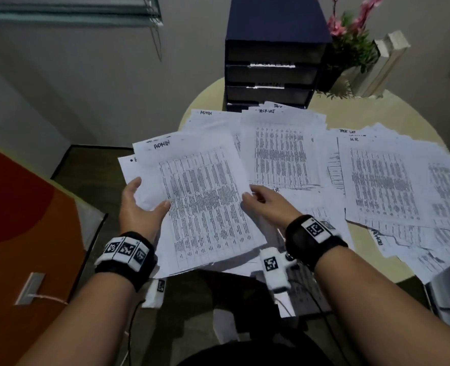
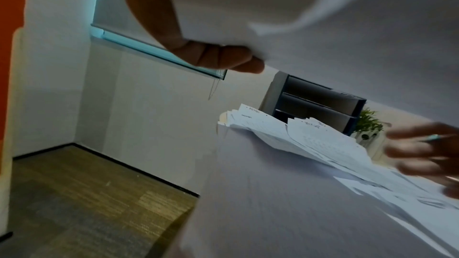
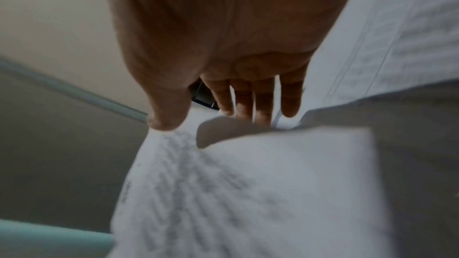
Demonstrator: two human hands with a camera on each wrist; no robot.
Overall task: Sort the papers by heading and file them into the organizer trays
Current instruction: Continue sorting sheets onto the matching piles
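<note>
Holding the ADMIN stack (image 1: 200,196) loosely, left hand (image 1: 139,204) cupped underneath, right hand (image 1: 268,202) pinching its edge, risks sheets slipping into the mixed piles (image 1: 377,180) before the organizer (image 1: 271,72).

Loose papers (image 1: 279,151) cover nearly the whole counter (image 1: 208,99), organizer (image 1: 271,72) at the back with open tray fronts facing forward, papers piled against its base, plant (image 1: 350,46) just right of it, air above the papers open
</note>
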